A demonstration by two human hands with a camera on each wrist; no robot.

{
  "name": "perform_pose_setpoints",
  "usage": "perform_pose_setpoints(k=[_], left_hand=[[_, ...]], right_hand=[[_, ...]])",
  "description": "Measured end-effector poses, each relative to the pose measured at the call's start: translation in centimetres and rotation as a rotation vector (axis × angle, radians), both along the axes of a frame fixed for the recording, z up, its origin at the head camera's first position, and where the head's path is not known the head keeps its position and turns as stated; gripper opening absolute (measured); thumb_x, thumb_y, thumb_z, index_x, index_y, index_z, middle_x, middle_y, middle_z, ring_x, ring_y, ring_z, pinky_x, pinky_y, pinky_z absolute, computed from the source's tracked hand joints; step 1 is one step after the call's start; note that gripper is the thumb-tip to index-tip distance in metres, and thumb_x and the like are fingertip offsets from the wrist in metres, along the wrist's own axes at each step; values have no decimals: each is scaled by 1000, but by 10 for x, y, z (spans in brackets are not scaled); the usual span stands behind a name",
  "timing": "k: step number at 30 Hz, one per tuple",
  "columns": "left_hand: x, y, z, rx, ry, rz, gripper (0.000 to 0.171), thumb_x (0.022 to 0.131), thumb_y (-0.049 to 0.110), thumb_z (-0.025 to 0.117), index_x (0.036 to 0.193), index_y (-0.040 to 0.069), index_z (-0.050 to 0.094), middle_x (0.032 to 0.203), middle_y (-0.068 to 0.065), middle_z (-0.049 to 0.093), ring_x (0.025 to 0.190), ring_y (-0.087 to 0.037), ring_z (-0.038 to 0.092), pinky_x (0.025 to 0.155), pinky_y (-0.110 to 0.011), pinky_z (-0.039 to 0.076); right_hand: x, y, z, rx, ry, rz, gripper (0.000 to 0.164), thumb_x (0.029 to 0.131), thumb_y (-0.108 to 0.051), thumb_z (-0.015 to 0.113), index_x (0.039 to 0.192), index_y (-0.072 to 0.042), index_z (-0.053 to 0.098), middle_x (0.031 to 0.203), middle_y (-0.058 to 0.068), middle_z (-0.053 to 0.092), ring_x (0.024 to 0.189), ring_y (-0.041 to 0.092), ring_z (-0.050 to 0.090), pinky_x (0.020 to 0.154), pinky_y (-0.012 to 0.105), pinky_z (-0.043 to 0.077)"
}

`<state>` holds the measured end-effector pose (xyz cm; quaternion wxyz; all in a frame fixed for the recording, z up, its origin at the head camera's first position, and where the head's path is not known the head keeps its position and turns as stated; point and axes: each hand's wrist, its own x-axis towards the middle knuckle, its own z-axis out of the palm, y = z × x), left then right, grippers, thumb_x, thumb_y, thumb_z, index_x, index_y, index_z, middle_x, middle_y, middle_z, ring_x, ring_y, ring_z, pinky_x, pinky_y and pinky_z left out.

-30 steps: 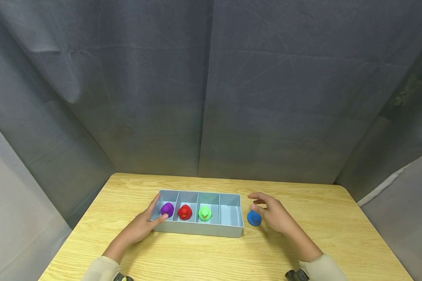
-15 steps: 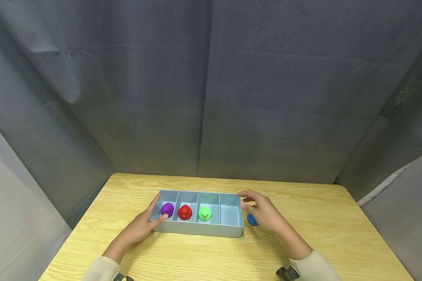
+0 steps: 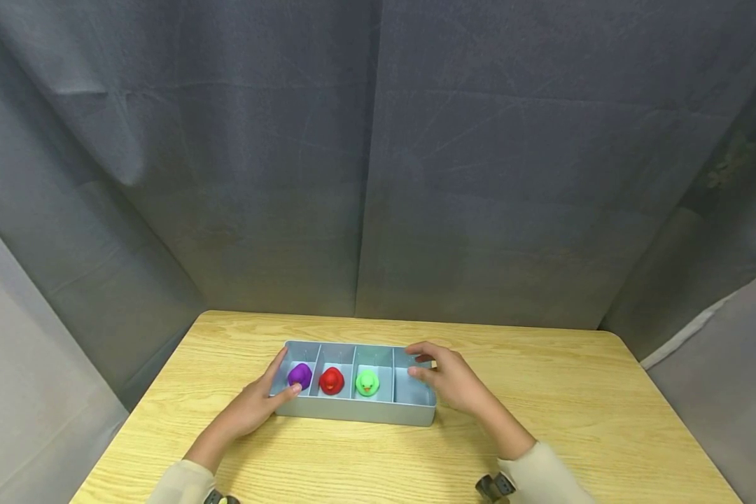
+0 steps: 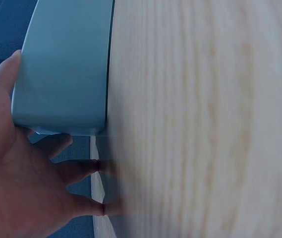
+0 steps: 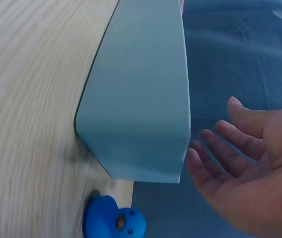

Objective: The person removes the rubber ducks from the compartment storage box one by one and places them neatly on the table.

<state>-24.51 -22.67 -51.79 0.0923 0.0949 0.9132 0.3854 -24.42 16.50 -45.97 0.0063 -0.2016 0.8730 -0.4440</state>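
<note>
A grey-blue divided box [image 3: 353,409] stands on the table. A purple rubber duck [image 3: 299,376], a red one [image 3: 331,381] and a light green one [image 3: 367,383] sit in its first three compartments from the left. My left hand [image 3: 252,406] holds the box's left end, thumb over the near rim; in the left wrist view its lower fingertips meet the table. My right hand [image 3: 450,378] hovers over the box's right end, fingers loosely bent around nothing. A blue rubber duck [image 5: 113,218] lies on the table beside that end, hidden in the head view.
The light wooden table [image 3: 579,399] extends to both sides and in front of the box. Grey cloth [image 3: 491,210] hangs behind the table and along both sides. A dark band [image 3: 495,486] circles the right wrist by the sleeve.
My right hand has moved left, from above the blue duck to over the box's right compartment, and now hides the duck in the head view. The left hand and box have stayed put.
</note>
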Motion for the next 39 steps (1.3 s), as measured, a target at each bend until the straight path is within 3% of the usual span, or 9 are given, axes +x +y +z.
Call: perform_pose_setpoints(k=[16,39], left_hand=[[-1,0,-1,3,2,1,87,103,57,55,167,34,2,169,-22,19,147,-56,28,112,-76,28],[3,1,3,-7,-6,5,88,102,59,55,167,32,2,170,-21,18,147,-56,29,112,-76,29]], right_hand=[[-1,-33,-4,-21,-55,39,36,99,-9,68,134,-2,64,138,22,63,131,46,56,105,57,49],[-7,-64,-27,78,-61,25,50,98,-14,71,144,-3,57,150,21,54,142,45,45,113,62,39]])
